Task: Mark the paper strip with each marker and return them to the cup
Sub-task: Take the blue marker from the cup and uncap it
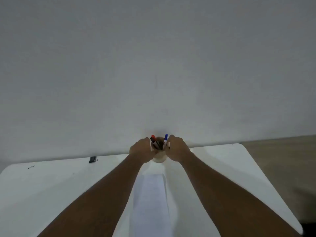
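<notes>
A pale cup [159, 158] stands at the far edge of the white table [51, 185], against the wall. Several markers stick out of it: a red-capped one [153, 137] and a dark one on the left, a blue-capped one [165, 138] on the right. My left hand [141, 150] wraps the cup's left side and my right hand [177, 149] its right side, fingers up at the rim near the blue marker. Whether the right fingers pinch that marker is unclear. A long white paper strip [150, 202] runs from below the cup toward me, between my forearms.
A small black object [92, 159] lies at the table's back edge on the left, with a few dark specks [30, 167] further left. A grey wall rises right behind the cup. The table's right edge [266, 178] slants down to a brownish floor.
</notes>
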